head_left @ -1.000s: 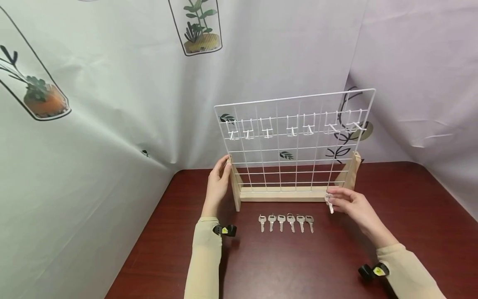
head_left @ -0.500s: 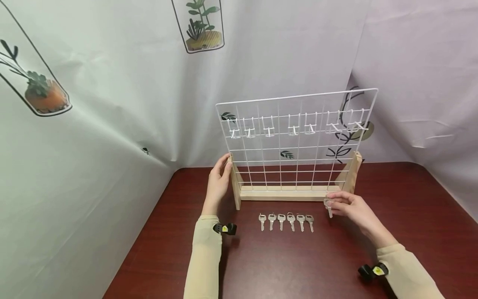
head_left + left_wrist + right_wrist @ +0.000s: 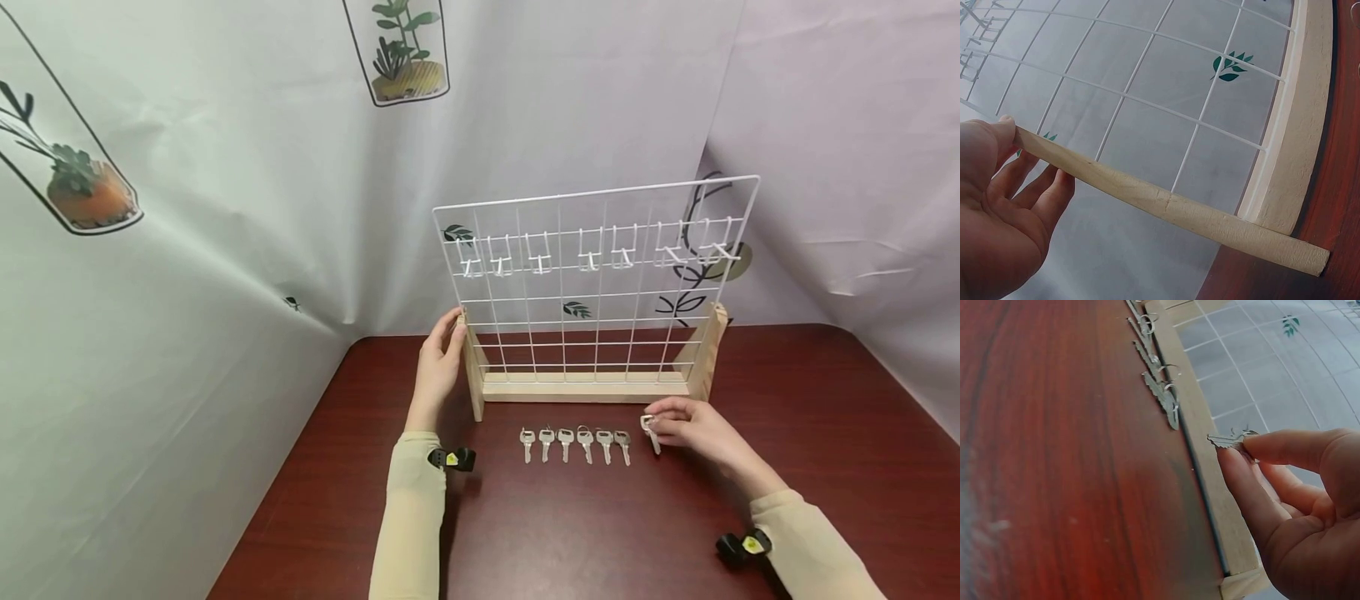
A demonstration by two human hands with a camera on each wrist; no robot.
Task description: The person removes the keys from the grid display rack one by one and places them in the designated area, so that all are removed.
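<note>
In my right hand (image 3: 697, 429) a silver key (image 3: 651, 433) is pinched between thumb and fingers, just above the table in front of the rack's right end. The right wrist view shows this key's toothed blade (image 3: 1225, 440) and a small ring at its head. My left hand (image 3: 438, 367) grips the upper end of the wooden side post (image 3: 1129, 187) of a white wire grid rack (image 3: 596, 300), thumb on one side and fingers on the other. Several silver keys (image 3: 566, 444) lie in a row on the table before the rack's wooden base bar (image 3: 585, 389).
Several white wire hooks (image 3: 590, 260) hang along the upper part of the grid. A second wooden post (image 3: 705, 354) supports its right end. The dark red table (image 3: 570, 533) meets a pale printed curtain (image 3: 247, 208) behind and at the left.
My right hand has moved toward me and slightly left with the key, away from the base bar. The left hand stays on the post, and the row of keys is unchanged.
</note>
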